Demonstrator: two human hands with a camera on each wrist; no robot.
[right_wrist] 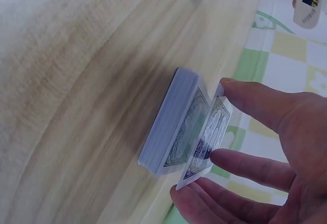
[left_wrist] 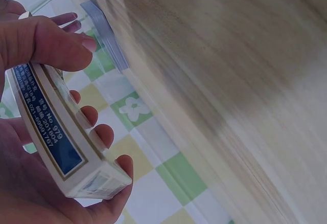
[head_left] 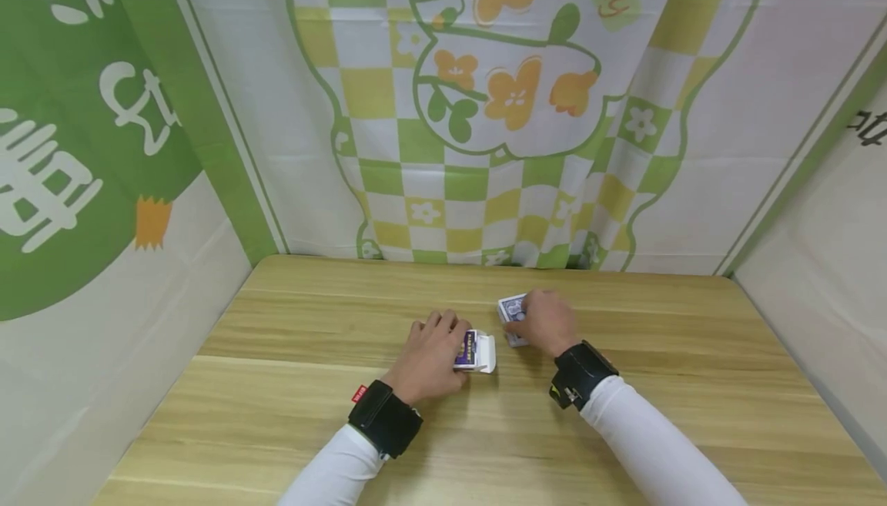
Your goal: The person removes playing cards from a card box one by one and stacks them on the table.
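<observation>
My left hand (head_left: 428, 356) grips a card box (left_wrist: 53, 127), thumb on one side and fingers round the other. The box is white with dark blue printed panels, and its end flap (head_left: 488, 353) stands open toward the right. Beside it, my right hand (head_left: 550, 324) pinches a playing card (right_wrist: 210, 139) by its edges between thumb and fingertips, with one finger against its patterned back. A squared deck of cards (right_wrist: 171, 124) lies on the table just below that card, backs up. A narrow gap shows between card and deck in the right wrist view.
The wooden table (head_left: 298, 313) reaches back to a hanging cloth (head_left: 443, 182) with green and yellow checks and flowers. Printed cloth walls (head_left: 215, 259) close in the left and right sides. Each wrist wears a black strap (head_left: 385, 419).
</observation>
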